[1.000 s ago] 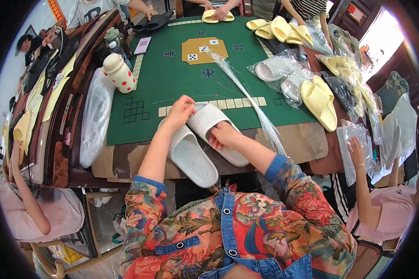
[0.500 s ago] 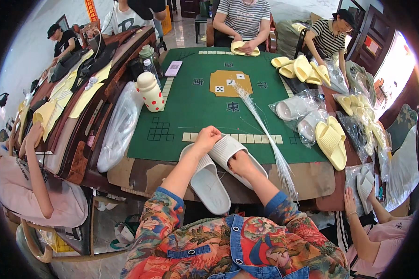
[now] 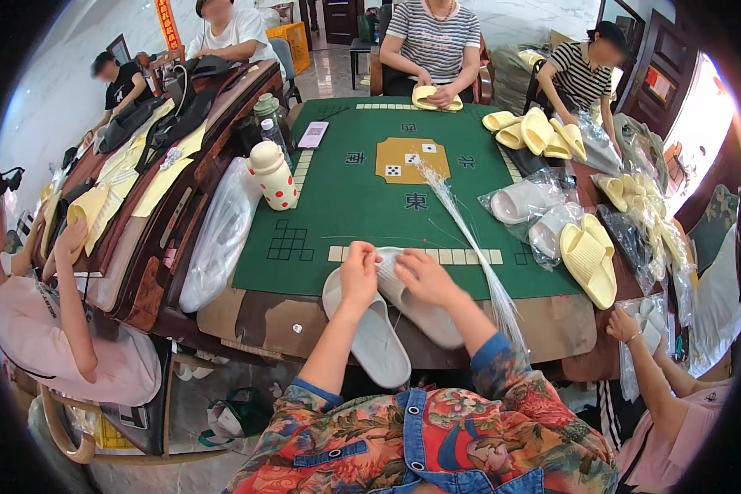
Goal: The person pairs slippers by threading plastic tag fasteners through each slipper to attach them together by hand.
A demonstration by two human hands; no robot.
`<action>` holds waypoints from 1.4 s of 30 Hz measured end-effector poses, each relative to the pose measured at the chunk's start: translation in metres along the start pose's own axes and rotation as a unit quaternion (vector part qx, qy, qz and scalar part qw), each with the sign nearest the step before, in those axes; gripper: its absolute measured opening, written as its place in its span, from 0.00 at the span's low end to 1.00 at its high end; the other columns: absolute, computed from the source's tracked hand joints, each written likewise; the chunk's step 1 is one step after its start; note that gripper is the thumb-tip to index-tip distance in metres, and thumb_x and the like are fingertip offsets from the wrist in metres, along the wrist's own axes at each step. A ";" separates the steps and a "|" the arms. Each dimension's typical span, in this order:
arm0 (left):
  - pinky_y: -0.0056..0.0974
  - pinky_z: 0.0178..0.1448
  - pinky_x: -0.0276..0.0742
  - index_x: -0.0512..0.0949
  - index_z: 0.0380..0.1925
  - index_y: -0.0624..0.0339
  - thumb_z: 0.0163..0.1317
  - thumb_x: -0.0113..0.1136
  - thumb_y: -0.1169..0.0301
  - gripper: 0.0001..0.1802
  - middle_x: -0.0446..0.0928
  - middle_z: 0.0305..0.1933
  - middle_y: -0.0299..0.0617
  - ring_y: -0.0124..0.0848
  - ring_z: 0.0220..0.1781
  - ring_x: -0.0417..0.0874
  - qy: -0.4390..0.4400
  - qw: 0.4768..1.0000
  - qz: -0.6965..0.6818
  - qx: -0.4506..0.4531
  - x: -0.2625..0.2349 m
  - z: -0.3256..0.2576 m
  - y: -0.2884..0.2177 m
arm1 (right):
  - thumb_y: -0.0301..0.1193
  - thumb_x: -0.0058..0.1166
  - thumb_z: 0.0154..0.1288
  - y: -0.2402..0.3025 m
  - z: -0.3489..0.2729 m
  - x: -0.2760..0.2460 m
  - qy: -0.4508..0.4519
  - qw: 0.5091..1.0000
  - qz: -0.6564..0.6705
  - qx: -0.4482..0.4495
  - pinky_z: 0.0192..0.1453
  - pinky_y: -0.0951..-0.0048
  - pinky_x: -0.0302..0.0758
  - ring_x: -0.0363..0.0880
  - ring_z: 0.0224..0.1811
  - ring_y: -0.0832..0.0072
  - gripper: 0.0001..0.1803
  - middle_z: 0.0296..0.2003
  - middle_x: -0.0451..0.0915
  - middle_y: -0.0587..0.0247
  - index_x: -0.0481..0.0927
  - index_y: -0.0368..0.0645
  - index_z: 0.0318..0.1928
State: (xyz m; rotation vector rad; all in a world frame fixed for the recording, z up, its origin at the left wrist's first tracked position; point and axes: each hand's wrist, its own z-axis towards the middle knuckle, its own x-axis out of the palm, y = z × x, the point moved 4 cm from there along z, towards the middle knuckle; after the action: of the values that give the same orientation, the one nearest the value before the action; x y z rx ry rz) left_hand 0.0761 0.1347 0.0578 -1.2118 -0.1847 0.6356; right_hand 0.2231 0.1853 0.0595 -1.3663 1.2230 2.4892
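Note:
A pair of light grey slide slippers lies side by side at the table's near edge, toes pointing away from me. My left hand point(image 3: 360, 277) is closed in a pinch over the toe end of the left slipper point(image 3: 379, 346); what its fingertips hold, if anything, is too small to make out. Over the ribbed strap of the right slipper point(image 3: 438, 323) lies my right hand point(image 3: 426, 280), its fingers stretched out and slightly bent. This hand covers much of the strap. To the right rests a bundle of thin white plastic strands point(image 3: 469, 235).
The green mat point(image 3: 337, 214) carries a polka-dot bottle point(image 3: 273, 174), a phone point(image 3: 313, 135) and, at right, yellow slippers point(image 3: 587, 259) and bagged grey slippers point(image 3: 514, 202). A person opposite holds a yellow slipper point(image 3: 435, 98). Other people work at left and right.
My right hand has come out of the right slipper's opening and now lies over its strap. My left hand has shifted slightly down. At right, another person's hands now hold a bagged slipper.

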 end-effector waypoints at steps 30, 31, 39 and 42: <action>0.28 0.40 0.74 0.74 0.37 0.67 0.57 0.54 0.78 0.08 0.77 0.34 0.40 0.24 0.34 0.77 0.012 0.951 -0.288 -0.107 -0.008 0.004 0.028 | 0.24 0.55 0.54 0.021 0.029 0.025 -0.086 0.913 0.374 0.136 0.35 0.80 0.73 0.76 0.31 0.80 0.14 0.28 0.77 0.65 0.71 0.35 0.42; 0.29 0.42 0.74 0.74 0.38 0.68 0.58 0.54 0.78 0.09 0.77 0.35 0.41 0.26 0.34 0.77 0.009 0.948 -0.300 -0.109 -0.007 0.005 0.030 | 0.22 0.54 0.54 0.015 0.029 0.029 -0.098 0.895 0.413 0.137 0.37 0.80 0.74 0.77 0.32 0.79 0.13 0.29 0.77 0.63 0.70 0.35 0.41; 0.29 0.39 0.73 0.72 0.37 0.65 0.59 0.52 0.76 0.06 0.74 0.32 0.39 0.25 0.32 0.75 -0.006 0.947 -0.299 -0.119 -0.008 0.000 0.036 | 0.23 0.49 0.60 0.008 0.024 0.037 -0.068 0.865 0.461 0.187 0.38 0.79 0.74 0.78 0.35 0.78 0.07 0.32 0.78 0.60 0.72 0.34 0.38; 0.28 0.38 0.73 0.70 0.37 0.64 0.59 0.53 0.75 0.07 0.73 0.32 0.38 0.24 0.31 0.74 -0.022 0.946 -0.302 -0.116 -0.010 0.003 0.036 | 0.25 0.51 0.59 0.009 0.025 0.035 -0.077 0.903 0.392 0.157 0.35 0.80 0.73 0.77 0.32 0.80 0.07 0.31 0.79 0.62 0.75 0.36 0.37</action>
State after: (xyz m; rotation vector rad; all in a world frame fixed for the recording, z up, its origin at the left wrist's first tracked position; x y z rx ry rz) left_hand 0.0540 0.1388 0.0282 -1.2794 -0.6549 0.1028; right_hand 0.1808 0.1850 0.0474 -0.6409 2.3559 2.5513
